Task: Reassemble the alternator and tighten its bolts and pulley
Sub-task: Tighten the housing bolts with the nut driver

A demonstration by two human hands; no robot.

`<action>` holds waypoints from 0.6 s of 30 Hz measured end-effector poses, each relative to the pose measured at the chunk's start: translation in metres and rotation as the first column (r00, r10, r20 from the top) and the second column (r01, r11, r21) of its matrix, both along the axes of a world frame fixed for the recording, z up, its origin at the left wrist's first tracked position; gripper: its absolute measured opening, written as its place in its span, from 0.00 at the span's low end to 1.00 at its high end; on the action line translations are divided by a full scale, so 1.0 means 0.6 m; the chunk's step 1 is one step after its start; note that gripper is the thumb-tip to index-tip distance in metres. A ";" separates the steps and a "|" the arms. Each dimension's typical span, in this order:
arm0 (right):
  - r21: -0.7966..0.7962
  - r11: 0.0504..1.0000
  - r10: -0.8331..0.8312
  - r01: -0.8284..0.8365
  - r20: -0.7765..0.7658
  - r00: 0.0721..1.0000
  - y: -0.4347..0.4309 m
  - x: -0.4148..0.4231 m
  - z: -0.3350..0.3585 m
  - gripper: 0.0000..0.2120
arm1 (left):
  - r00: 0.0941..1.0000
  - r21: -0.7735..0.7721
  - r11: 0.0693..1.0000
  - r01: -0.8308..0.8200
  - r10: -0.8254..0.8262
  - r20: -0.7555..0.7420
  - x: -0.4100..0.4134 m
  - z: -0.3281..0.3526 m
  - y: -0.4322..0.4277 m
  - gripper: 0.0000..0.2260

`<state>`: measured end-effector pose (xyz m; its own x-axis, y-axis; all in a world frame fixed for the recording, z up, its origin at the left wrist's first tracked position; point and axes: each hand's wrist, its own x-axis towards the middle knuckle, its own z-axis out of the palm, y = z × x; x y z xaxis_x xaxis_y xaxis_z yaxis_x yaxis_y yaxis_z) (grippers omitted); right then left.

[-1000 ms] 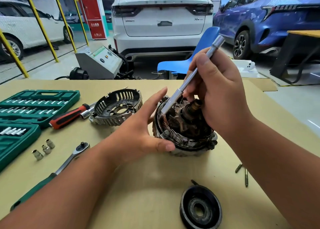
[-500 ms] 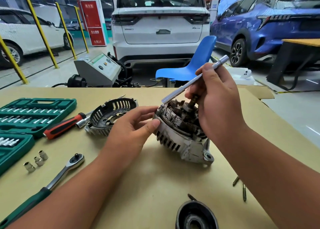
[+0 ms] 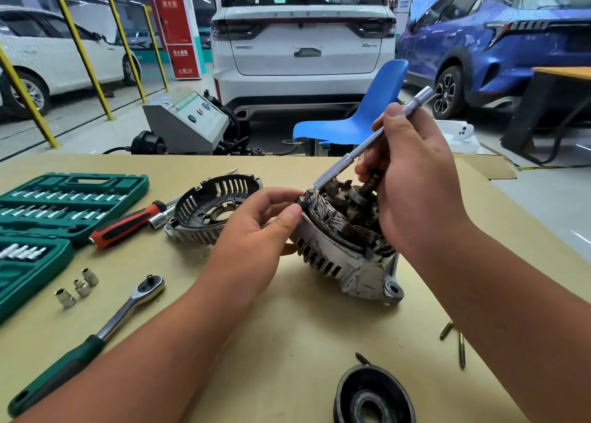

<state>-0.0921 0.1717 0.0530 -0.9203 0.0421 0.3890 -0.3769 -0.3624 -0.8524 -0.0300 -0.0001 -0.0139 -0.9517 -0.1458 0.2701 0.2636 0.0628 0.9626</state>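
Alternator housing now tipped on edge on tabletop, earlier flat. Left hand pinches its rim; right hand grips extension bar. Front cover not yet fitted.

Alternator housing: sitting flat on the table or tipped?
Tipped. The alternator housing leans on its lower edge, open face angled up toward the left hand, windings exposed; the front cover lies apart.

A garage hall with a pale glossy floor — a white SUV parked straight ahead, a blue car to the right, a white car to the left. Slanted yellow posts stand near a red pillar sign. A blue plastic chair and a grey machine sit behind the tan cardboard-covered surface.
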 end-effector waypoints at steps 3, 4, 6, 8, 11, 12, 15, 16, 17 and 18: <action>0.066 0.997 -0.031 0.032 -0.017 0.999 -0.001 0.002 0.003 0.12 | 1.000 0.006 1.000 0.009 -0.009 -0.007 -0.002 0.000 0.000 0.07; 0.087 0.995 -0.041 0.043 -0.021 0.999 -0.001 0.003 0.004 0.12 | 1.000 0.011 1.000 0.009 -0.009 -0.006 -0.002 -0.001 0.000 0.08; 0.114 0.992 -0.047 0.050 -0.026 0.999 -0.002 0.006 0.005 0.12 | 1.000 0.017 1.000 0.013 -0.013 -0.004 -0.004 -0.004 -0.002 0.08; 0.125 0.991 -0.043 0.047 -0.030 0.999 -0.003 0.008 0.004 0.12 | 1.000 0.020 1.000 0.014 -0.014 0.005 -0.006 -0.005 -0.002 0.08; 0.137 0.989 -0.045 0.050 -0.039 0.998 -0.004 0.011 0.005 0.12 | 1.000 0.020 1.000 -0.006 0.005 0.030 -0.009 -0.004 0.001 0.12; 0.139 0.989 -0.045 0.050 -0.040 0.998 -0.005 0.012 0.004 0.12 | 0.999 0.020 1.000 -0.014 0.013 0.035 -0.010 -0.004 0.002 0.12; 0.147 0.988 -0.035 0.041 -0.040 0.999 -0.005 0.012 0.003 0.12 | 0.999 0.009 1.000 -0.026 0.026 0.035 -0.007 -0.003 0.005 0.12; 0.157 0.987 -0.033 0.039 -0.044 0.998 -0.004 0.012 0.003 0.12 | 0.999 0.006 1.000 -0.028 0.027 0.033 -0.006 -0.002 0.005 0.12; 0.174 0.984 -0.031 0.039 -0.051 0.998 -0.003 0.011 0.003 0.12 | 0.999 0.003 1.000 -0.028 0.028 0.031 -0.005 -0.002 0.005 0.12; 0.198 0.979 -0.028 0.041 -0.065 0.998 -0.002 0.011 0.004 0.12 | 0.999 0.000 1.000 -0.029 0.029 0.029 -0.004 -0.001 0.005 0.12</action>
